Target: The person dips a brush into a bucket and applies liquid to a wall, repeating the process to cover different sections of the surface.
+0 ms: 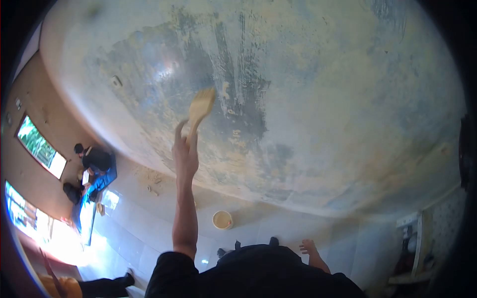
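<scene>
My left hand (186,154) is raised toward the wall and closed around the handle of a wide paintbrush (201,105). The brush's pale bristles point up, at or close to a dark wet-looking patch of the wall (343,134). Patchy grey, blue and yellowish layers cover that wall, with streaks above the brush. Low beside my body, my right hand (308,247) hangs with loosely bent fingers and nothing visible in it. On the floor below the wall stands a small bucket (214,220) with yellowish contents.
Crumbled debris (151,181) lies on the tiled floor (149,218) along the wall's foot. At left, a person in dark clothes (97,159) is by a blue sheet (105,181) near windows. Another person's leg (107,286) shows at bottom left. A shelf (415,248) stands at right.
</scene>
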Tool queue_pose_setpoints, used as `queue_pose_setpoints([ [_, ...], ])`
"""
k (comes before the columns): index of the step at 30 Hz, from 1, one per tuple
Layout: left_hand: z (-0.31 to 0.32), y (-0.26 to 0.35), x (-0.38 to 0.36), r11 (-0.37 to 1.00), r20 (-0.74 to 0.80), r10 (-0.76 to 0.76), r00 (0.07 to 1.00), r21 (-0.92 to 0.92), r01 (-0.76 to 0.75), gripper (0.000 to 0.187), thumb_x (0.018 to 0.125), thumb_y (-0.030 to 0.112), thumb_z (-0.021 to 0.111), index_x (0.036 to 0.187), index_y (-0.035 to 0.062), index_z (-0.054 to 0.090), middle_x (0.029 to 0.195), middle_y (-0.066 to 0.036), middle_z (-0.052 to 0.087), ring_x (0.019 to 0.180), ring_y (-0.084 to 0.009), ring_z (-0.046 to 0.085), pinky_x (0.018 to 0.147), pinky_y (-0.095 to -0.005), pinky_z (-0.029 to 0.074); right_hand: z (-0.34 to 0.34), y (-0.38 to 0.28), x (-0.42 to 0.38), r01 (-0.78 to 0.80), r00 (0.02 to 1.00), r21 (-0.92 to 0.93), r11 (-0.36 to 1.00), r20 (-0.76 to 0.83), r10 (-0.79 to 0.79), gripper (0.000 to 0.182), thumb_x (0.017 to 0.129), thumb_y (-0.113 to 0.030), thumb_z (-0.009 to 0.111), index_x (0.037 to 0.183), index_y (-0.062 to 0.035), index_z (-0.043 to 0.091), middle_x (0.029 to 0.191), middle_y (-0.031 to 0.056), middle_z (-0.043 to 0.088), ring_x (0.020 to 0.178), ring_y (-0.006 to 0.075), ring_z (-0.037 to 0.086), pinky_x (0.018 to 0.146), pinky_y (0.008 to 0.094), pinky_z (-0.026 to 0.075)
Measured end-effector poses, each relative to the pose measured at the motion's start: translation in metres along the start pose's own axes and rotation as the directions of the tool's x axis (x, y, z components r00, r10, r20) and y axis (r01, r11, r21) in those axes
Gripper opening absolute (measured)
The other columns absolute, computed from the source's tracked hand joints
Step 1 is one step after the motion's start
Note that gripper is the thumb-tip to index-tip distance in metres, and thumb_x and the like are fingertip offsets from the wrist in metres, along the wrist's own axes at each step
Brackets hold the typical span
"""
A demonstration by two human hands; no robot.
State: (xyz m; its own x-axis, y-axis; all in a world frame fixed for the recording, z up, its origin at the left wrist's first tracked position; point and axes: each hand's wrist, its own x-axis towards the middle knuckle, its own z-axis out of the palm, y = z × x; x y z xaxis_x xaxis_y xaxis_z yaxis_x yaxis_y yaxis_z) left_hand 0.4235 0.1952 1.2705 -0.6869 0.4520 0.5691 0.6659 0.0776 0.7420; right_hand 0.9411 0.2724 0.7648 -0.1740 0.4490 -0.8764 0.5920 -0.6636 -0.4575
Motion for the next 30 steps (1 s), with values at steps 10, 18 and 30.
queue_pose_setpoints([
  [10,0.065,0.192,0.111,0.873,-0.240,0.487,0.840,0.138,-0.467,0.033,0.093,0.032,0.048,0.120,0.0169,0.059,0.078,-0.015,0.066,0.061,-0.0171,0.062,0.057,-0.0362,0.046,-0.086,-0.002,0.030,-0.052,0.998,-0.051,0.997,0.040,0.054,0.036,0.091,-0.036,0.036,0.116,-0.0133,0.049,0.108,0.0142,0.061,0.099,0.0313,0.057,0.084,0.0559,0.043],
  [18,0.159,0.156,0.092,0.859,-0.290,0.506,0.813,0.085,-0.504,0.032,0.093,0.017,0.049,0.124,0.0139,0.056,0.067,-0.018,0.063,0.048,-0.0200,0.059,0.044,-0.0366,0.045,-0.113,0.046,0.053,-0.041,0.997,-0.173,0.984,0.062,0.052,0.035,0.091,-0.035,0.040,0.116,-0.0135,0.049,0.106,0.0119,0.061,0.094,0.0276,0.059,0.081,0.0546,0.045],
  [30,0.173,0.039,-0.060,0.943,0.071,0.279,0.958,0.168,-0.287,0.036,0.090,0.012,0.050,0.125,0.0175,0.053,0.075,-0.018,0.060,0.066,-0.0373,0.059,0.057,-0.0442,0.047,-0.077,-0.014,0.055,0.065,0.989,-0.246,0.967,0.142,-0.030,0.033,0.091,-0.035,0.043,0.115,-0.0133,0.050,0.105,0.0108,0.062,0.091,0.0256,0.060,0.079,0.0534,0.045],
])
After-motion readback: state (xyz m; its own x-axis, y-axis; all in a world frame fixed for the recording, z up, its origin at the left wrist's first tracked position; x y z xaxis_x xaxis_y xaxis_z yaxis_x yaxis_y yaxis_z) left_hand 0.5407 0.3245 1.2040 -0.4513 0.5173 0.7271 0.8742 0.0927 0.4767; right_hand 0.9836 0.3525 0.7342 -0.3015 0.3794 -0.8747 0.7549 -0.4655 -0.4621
